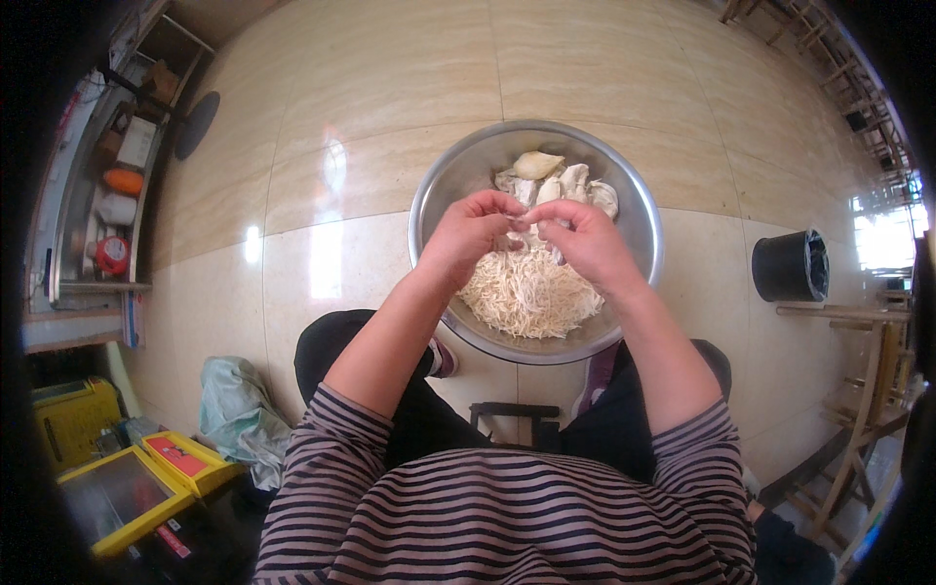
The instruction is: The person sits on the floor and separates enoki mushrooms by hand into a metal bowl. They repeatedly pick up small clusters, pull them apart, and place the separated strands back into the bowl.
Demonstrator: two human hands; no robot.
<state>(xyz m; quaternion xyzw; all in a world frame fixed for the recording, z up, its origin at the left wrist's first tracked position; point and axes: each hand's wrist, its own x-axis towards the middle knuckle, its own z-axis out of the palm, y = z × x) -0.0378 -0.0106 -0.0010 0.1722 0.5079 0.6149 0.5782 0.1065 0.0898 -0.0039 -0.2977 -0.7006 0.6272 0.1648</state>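
A wide stainless steel basin stands before me between my feet. In its near half lies a heap of pale shredded meat, which looks like cooked chicken. Larger unshredded chunks rest against the far side. Above the middle, my left hand pinches a small pale piece of meat between thumb and fingers. My right hand meets it fingertip to fingertip, pinching the meat from the other side. The fingers partly hide the piece.
A black waste bin with a liner is on the tiled floor at right, near wooden stools. At left are a metal-framed counter holding several items, a greenish sack and a yellow-framed case. Someone's dark-clothed leg shows at lower right.
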